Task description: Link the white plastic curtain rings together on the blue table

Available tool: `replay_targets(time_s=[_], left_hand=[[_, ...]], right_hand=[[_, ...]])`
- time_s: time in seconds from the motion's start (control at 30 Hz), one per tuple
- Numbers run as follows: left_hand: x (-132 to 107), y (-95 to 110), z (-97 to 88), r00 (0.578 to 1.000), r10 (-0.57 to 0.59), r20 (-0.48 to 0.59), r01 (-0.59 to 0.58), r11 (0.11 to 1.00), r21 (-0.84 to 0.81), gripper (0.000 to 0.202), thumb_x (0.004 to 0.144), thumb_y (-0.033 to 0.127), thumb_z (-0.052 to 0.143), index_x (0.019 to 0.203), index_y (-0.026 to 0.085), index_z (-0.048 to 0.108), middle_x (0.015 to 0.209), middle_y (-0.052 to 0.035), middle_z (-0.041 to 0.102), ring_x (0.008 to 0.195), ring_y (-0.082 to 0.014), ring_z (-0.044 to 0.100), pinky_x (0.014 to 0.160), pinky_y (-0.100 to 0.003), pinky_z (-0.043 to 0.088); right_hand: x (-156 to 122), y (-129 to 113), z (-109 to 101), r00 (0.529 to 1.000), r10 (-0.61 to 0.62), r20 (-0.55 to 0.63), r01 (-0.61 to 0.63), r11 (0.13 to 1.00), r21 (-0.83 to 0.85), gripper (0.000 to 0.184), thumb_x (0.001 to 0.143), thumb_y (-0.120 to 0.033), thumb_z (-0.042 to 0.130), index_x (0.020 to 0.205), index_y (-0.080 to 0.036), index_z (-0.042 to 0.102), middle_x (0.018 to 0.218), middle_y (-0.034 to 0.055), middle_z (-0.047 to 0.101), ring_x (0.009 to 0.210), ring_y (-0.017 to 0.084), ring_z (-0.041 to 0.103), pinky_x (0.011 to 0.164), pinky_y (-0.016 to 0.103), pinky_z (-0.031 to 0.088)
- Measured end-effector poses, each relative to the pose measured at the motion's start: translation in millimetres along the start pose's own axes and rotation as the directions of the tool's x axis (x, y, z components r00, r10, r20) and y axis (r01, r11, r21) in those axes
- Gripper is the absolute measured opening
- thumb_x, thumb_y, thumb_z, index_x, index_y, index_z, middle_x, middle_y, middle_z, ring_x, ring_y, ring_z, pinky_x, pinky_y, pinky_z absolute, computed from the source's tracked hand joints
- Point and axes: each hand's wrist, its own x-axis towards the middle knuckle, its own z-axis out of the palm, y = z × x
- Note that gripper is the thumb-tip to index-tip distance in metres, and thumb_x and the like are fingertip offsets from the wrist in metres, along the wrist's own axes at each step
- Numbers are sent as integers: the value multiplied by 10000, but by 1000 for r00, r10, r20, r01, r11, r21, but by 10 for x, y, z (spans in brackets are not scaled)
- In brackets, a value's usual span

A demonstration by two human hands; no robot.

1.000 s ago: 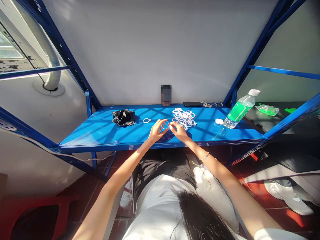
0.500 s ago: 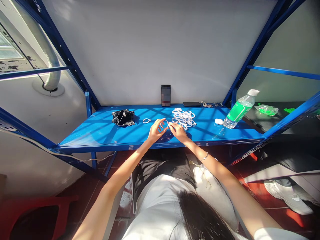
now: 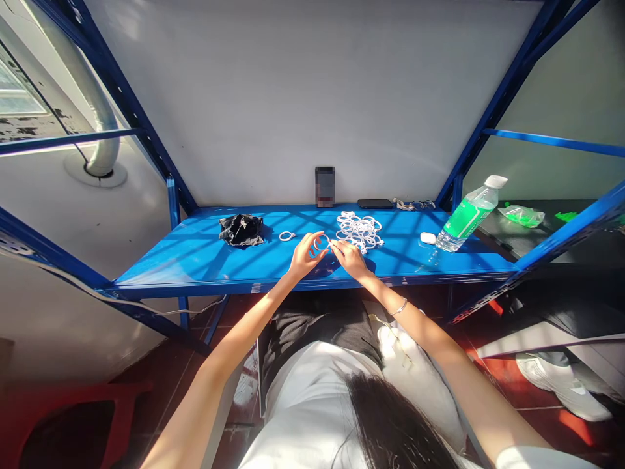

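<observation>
My left hand [image 3: 303, 255] and my right hand [image 3: 348, 257] meet above the front of the blue shelf [image 3: 195, 257], both pinching one white ring [image 3: 322, 243] between their fingertips. Just behind my right hand lies a pile of white rings [image 3: 359, 230]. A single white ring [image 3: 286, 236] lies on the shelf to the left of my hands. A thin bracelet sits on my right wrist.
A crumpled black bag [image 3: 241, 229] lies at the shelf's left. A green-labelled water bottle [image 3: 469, 213] and a small white case [image 3: 428, 238] stand at the right. A dark box [image 3: 325, 186], a phone [image 3: 375, 203] and a cable line the back wall. Someone's white shoe [image 3: 561, 384] is at lower right.
My fingers have shifted slightly on the ring, and the left hand's fingers have spread a little. Everything else is unmoved.
</observation>
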Motion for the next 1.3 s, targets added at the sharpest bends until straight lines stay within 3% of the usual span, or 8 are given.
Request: replay_targets(time_s=[0.53,0.9,1.07,1.3], left_hand=[[-3,-5,4,1000,-13,6,13,1000,3,468,891,455,580,1273,195,509,936,-65,598,718,-124,565,538,-212,515],[3,2,0,1000,-3,3,3,1000,-2,470,888,443,587,1273,184,511,941,-66,603,711,-117,556,534,-200,510],[5,8,-3,1000,-4,2,4,1000,-5,468,889,445,586,1270,184,510,935,-66,604,712,-120,559,539,-205,509],[2,24,0,998,-57,31,57,998,-21,486,887,455,584,1282,186,495,982,-77,611,760,-134,585,542,-202,513]], right_hand=[[-3,-44,-39,999,28,23,-28,1000,9,410,1009,-401,345,1039,-207,704,887,72,722,872,208,678,825,323,525],[-11,-25,-21,999,24,21,-24,1000,-19,405,1006,-388,348,1041,-184,696,937,89,726,867,214,684,777,322,529],[-7,-26,-3,999,30,-32,-30,999,-16,327,986,-378,414,1054,-208,686,1033,88,723,942,223,681,829,343,532],[-12,-69,-34,993,53,-105,-49,998,42,348,966,-439,443,1020,-194,684,943,86,720,747,199,660,712,323,526]])
